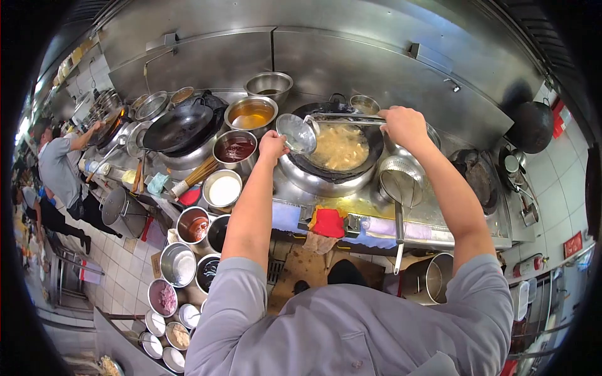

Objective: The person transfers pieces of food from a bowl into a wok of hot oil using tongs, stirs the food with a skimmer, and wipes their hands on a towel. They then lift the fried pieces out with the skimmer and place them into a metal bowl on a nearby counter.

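My left hand [273,145] is closed on the rim of a shiny, clear-looking bowl [296,133], tilted at the left edge of a wok [376,145]. My right hand [401,125] grips the end of a long metal ladle [351,118], held across the wok's far side. The ladle's head meets the right edge of the bowl, and I cannot make out whether anything is in it. Pale pieces of food [342,147] lie in cloudy, bubbling liquid in the wok.
Left of the wok stand pots of amber liquid [238,116], dark red sauce [235,149] and white contents [224,189]. A strainer [401,182] sits to the right. A red cloth [328,223] hangs in front. Another person [59,156] works at the far left beside a flaming wok.
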The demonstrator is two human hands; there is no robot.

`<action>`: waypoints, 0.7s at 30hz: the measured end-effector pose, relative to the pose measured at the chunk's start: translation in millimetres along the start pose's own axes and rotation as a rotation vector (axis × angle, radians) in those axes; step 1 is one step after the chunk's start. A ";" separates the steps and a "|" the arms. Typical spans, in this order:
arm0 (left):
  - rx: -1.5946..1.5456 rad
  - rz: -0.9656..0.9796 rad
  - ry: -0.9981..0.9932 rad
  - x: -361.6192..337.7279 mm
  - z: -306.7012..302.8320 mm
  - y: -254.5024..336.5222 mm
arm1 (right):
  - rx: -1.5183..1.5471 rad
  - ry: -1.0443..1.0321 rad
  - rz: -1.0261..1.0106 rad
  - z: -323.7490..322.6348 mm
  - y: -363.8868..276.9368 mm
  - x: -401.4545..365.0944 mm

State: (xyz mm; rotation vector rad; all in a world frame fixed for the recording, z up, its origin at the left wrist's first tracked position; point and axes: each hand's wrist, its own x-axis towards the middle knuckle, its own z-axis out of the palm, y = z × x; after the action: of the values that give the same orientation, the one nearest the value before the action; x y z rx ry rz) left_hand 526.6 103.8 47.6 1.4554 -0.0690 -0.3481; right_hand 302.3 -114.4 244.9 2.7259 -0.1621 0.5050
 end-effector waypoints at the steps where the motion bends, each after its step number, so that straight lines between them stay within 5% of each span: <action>1: -0.001 0.003 0.002 0.7 -3.4 -2.1 | 0.000 0.003 -0.001 1.5 0.4 3.6; 9: 0.009 0.007 0.136 -27.9 -28.1 -5.9 | 0.233 -0.356 0.314 86.6 8.1 53.9; 12: 0.011 0.023 0.142 -39.6 -43.1 -2.4 | 0.219 -0.296 0.339 75.1 16.1 52.1; 17: -0.102 0.090 0.024 -59.6 -69.7 -3.5 | 0.214 -0.069 0.182 -26.8 -1.5 10.8; 21: -0.060 0.140 -0.051 -70.0 -67.5 -1.7 | 0.054 -0.010 -0.136 -77.0 -18.2 -26.8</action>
State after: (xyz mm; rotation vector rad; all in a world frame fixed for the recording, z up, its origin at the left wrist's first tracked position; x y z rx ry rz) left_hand 477.2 187.5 49.1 1.3741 -0.1990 -0.2700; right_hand 255.5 -67.8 296.1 2.7680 0.0355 0.4633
